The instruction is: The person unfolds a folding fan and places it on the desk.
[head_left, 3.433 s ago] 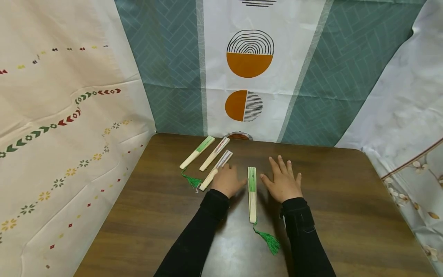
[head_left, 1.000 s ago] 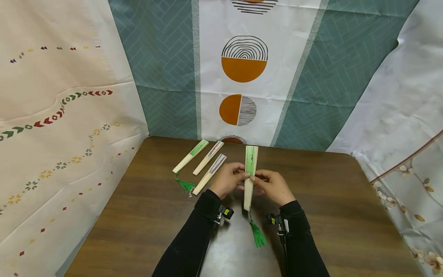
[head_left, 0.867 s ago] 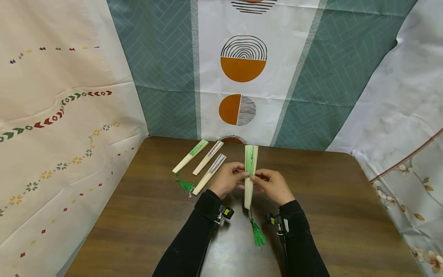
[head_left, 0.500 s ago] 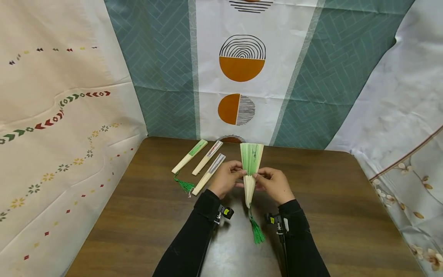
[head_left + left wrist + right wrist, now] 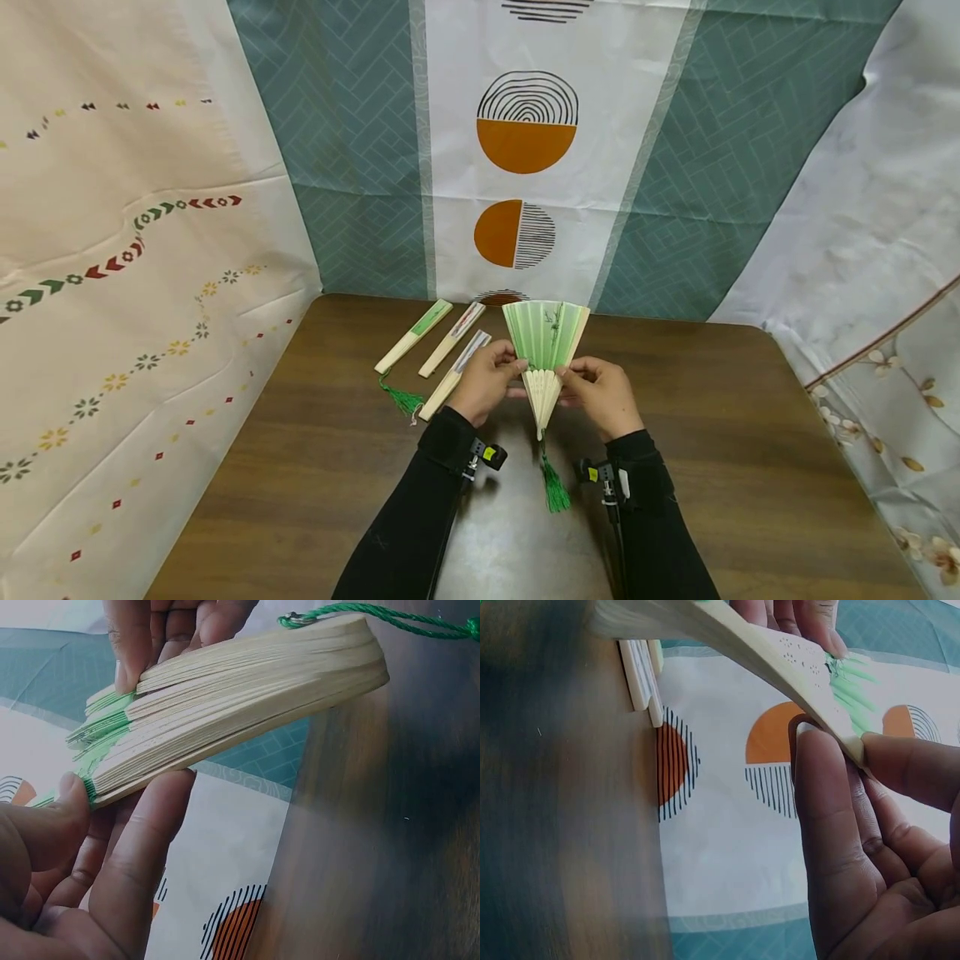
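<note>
A green folding fan (image 5: 546, 333) is partly spread above the table, its pale ribs narrowing down to a pivot with a green tassel (image 5: 555, 487). My left hand (image 5: 486, 382) pinches its left edge between thumb and fingers; the left wrist view shows the thumb at the line where green leaf meets bare ribs (image 5: 247, 705). On the other edge my right hand (image 5: 602, 395) pinches the outer rib, thumb in front and fingers behind. A dark sprig and writing show on the leaf's right part. The fingers behind the fan are partly hidden in the head view.
Three folded fans lie at the table's back left: a green one (image 5: 413, 337) with a tassel (image 5: 403, 398), a reddish-patterned one (image 5: 452, 339), and a grey-patterned one (image 5: 450, 383) close by my left hand. Cloth hangs behind the brown table (image 5: 315, 467) and at both sides.
Earlier the fan lay folded on the table between my hands. Both hands then lifted it, and over the last second they moved apart, spreading it from a narrow strip into a wedge.
</note>
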Demonstrator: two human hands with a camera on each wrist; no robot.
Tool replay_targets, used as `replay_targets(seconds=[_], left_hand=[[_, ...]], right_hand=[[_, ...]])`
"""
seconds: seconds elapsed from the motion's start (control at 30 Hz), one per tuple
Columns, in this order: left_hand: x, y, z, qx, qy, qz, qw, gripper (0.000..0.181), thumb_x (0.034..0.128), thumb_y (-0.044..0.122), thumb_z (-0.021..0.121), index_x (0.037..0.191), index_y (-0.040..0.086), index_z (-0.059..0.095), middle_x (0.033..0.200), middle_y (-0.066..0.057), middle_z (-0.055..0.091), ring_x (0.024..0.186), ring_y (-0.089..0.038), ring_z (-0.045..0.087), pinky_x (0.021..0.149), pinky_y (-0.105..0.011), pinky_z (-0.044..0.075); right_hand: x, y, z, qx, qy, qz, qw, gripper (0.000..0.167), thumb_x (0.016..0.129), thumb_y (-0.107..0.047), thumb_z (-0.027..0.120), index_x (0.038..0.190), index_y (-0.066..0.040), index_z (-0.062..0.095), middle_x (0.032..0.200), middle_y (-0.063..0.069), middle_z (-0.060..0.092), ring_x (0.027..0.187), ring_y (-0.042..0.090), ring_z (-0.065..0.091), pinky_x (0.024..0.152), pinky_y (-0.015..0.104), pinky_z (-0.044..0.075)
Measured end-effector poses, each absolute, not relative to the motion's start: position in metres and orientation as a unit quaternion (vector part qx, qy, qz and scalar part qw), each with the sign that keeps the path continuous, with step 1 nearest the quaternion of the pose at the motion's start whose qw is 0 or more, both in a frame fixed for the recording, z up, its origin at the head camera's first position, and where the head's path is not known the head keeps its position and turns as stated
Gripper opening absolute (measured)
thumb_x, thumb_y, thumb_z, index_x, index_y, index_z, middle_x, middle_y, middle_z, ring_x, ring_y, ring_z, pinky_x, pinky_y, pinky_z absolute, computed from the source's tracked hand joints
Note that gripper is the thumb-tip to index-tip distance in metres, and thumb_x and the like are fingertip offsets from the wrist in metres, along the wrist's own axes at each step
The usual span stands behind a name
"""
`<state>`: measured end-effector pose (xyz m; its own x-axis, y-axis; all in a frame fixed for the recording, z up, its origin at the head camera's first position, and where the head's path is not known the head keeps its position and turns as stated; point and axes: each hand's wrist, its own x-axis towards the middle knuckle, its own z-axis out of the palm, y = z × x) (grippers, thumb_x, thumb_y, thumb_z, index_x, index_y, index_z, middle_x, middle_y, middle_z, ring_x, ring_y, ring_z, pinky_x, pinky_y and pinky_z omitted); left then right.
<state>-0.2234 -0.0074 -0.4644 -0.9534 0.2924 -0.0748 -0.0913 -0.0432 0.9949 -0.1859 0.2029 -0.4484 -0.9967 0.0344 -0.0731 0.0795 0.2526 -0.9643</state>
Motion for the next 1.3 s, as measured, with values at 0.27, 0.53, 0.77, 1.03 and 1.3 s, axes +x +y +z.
replay_targets(seconds=[0.27,0.53,0.77,1.03,1.3], left_hand=[[-0.2250,-0.0088,-0.4660,0.071,0.682,0.719,0.115,0.010,0.1158,0.001,0.062,0.120,-0.007,0.066,0.106,-0.005,0.065,0.096,-0.016,0.068,0.088,-0.047,0.075],[-0.2274,-0.0090,-0.4637,0.063,0.668,0.734,0.106,0.005,0.1162,0.001,0.061,0.112,-0.002,0.062,0.104,-0.004,0.062,0.099,-0.017,0.067,0.097,-0.058,0.072],[-0.2282,-0.0095,-0.4605,0.052,0.661,0.744,0.084,0.004,0.1154,0.000,0.062,0.113,-0.004,0.064,0.110,-0.007,0.066,0.102,-0.018,0.070,0.089,-0.043,0.075],[-0.2262,-0.0135,-0.4612,0.048,0.644,0.759,0.076,0.005,0.1156,-0.001,0.061,0.111,-0.003,0.063,0.110,-0.007,0.065,0.104,-0.019,0.068,0.094,-0.046,0.074],[-0.2279,-0.0159,-0.4622,0.034,0.618,0.784,0.055,0.011,0.1159,-0.001,0.060,0.105,-0.001,0.058,0.108,-0.005,0.061,0.103,-0.019,0.064,0.098,-0.053,0.073]], right_hand=[[-0.1854,0.2027,-0.4457,0.055,0.783,-0.620,0.012,0.031,0.114,-0.016,0.071,0.130,0.011,0.074,0.099,0.012,0.077,0.079,0.008,0.077,0.074,0.028,0.073],[-0.1894,0.2059,-0.4452,0.067,0.769,-0.636,0.007,0.032,0.114,-0.015,0.071,0.133,0.011,0.073,0.096,0.007,0.077,0.079,0.009,0.078,0.073,0.025,0.072],[-0.1923,0.2089,-0.4437,0.077,0.753,-0.654,-0.003,0.033,0.114,-0.015,0.072,0.132,0.012,0.072,0.091,0.001,0.078,0.080,0.011,0.080,0.072,0.023,0.071],[-0.1903,0.2095,-0.4440,0.089,0.749,-0.656,-0.011,0.035,0.116,-0.018,0.069,0.135,0.012,0.071,0.090,-0.002,0.077,0.078,0.005,0.076,0.071,0.022,0.070],[-0.1885,0.2101,-0.4456,0.106,0.739,-0.664,-0.027,0.036,0.116,-0.018,0.070,0.135,0.012,0.071,0.091,-0.005,0.077,0.078,0.004,0.076,0.071,0.024,0.071]])
